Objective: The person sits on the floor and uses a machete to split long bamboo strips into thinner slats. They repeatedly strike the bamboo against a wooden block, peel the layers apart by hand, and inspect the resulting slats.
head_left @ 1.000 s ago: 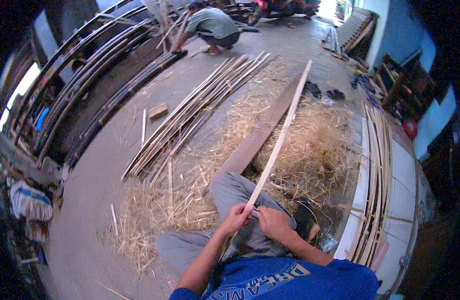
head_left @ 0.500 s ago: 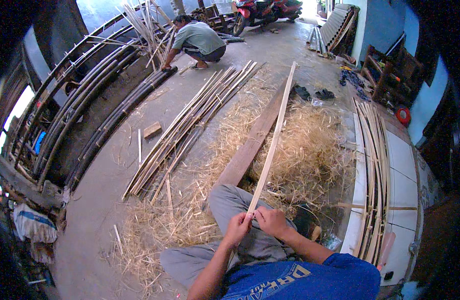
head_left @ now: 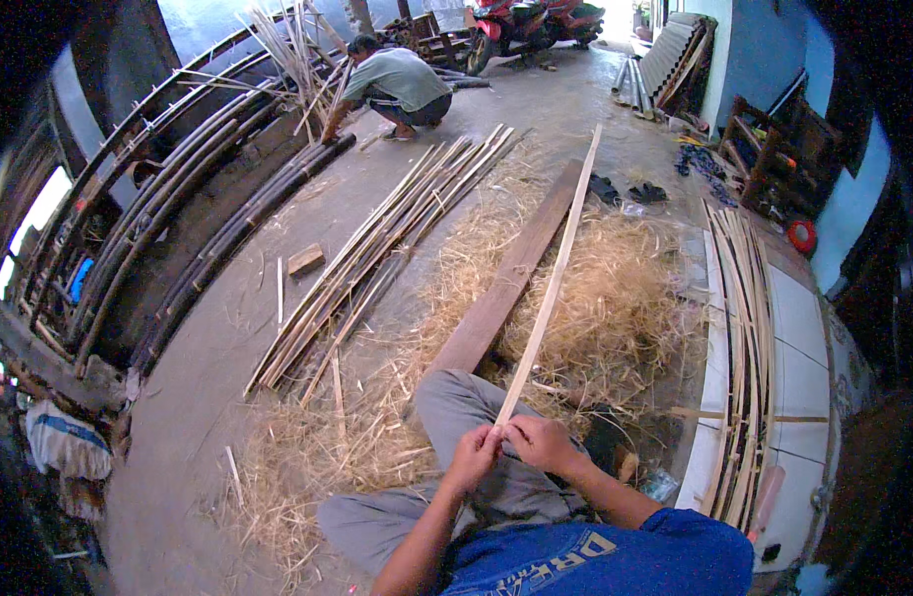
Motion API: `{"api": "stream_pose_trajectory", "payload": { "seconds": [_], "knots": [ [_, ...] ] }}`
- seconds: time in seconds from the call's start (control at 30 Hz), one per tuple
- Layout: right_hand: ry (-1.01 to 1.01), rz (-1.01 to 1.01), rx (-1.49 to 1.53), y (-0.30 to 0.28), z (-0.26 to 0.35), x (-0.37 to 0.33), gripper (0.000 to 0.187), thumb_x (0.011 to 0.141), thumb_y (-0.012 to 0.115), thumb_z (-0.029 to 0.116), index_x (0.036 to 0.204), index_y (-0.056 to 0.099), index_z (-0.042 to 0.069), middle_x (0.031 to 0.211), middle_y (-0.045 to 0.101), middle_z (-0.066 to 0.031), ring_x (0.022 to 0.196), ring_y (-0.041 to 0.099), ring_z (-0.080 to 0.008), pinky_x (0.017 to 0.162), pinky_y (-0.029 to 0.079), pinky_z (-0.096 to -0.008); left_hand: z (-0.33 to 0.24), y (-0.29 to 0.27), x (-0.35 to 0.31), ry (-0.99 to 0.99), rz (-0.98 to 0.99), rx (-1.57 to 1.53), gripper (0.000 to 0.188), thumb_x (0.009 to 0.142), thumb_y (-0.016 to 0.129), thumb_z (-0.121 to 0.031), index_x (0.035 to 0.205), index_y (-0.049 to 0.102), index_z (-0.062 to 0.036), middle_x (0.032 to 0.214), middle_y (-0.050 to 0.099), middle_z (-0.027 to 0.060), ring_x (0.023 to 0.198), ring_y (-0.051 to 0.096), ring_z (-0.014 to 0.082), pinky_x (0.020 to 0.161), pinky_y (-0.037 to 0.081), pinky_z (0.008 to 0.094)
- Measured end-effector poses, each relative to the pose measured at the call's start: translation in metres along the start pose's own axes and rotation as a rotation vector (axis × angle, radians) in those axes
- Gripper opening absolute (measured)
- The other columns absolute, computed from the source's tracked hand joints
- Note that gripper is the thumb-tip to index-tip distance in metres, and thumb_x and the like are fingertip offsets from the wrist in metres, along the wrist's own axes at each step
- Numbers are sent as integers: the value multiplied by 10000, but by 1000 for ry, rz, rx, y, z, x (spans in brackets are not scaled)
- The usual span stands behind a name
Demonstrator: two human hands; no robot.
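A long, pale bamboo strip slants away from my lap toward the far middle of the floor. My left hand is closed round its near end. Right beside it, my right hand has its fingers pinched on the same end; its fingertips are partly hidden. The strip passes over my grey-trousered knee and beside a brown wooden plank that leans out from my leg. Curly bamboo shavings are heaped under and around the plank.
A bundle of split bamboo strips lies on the floor to the left, near a small wood block. More strips rest on white tiles at right. A person squats far left by dark poles. Motorbikes stand behind.
Both hands keep their grip on the bamboo strip's near end, almost in the same place. The strip's far tip has shifted slightly to the right.
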State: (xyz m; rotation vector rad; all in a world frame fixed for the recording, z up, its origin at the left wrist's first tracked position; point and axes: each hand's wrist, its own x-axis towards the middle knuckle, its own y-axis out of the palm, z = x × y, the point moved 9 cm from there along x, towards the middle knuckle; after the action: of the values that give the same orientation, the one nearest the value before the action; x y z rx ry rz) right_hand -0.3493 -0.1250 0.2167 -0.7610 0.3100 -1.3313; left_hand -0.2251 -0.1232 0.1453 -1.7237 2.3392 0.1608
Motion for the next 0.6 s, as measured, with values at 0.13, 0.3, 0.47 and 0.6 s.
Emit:
{"api": "stream_pose_trajectory", "payload": {
  "seconds": [0.13, 0.3, 0.47, 0.6],
  "knots": [
    [140, 99, -140, 16, -30, -12, 233, 917, 526, 283, 922, 641, 81, 814, 663, -152, 741, 649, -356, 630, 507, -434, 17, -5, 2, 37, 7, 32, 343, 1003, 448, -301, 825, 595, -47, 642, 531, -17, 579, 468, 79, 531, 388, 245],
    [284, 499, 588, 49, -49, -30, 225, 925, 548, 265, 976, 634, 64, 710, 640, -86, 627, 602, -213, 576, 467, -343, 12, 6, 5, 94, -19, 89, 358, 1000, 445, -303, 855, 611, -21, 652, 567, 5, 581, 490, 104, 544, 401, 271],
    [136, 91, 247, 17, -27, -5, 215, 915, 564, 263, 948, 634, 63, 720, 621, -160, 633, 612, -225, 577, 466, -355, 15, 1, 11, 160, -65, 217, 299, 979, 495, -263, 920, 621, 2, 693, 595, 9, 618, 520, 114, 578, 420, 275],
    [150, 17, -56, 6, -21, -12, 215, 908, 576, 259, 925, 625, 51, 774, 621, -184, 669, 619, -247, 605, 476, -355, 7, 0, 0, 191, -44, 191, 281, 973, 512, -251, 935, 629, 1, 699, 578, 5, 649, 510, 98, 595, 423, 268]
  ]
}}
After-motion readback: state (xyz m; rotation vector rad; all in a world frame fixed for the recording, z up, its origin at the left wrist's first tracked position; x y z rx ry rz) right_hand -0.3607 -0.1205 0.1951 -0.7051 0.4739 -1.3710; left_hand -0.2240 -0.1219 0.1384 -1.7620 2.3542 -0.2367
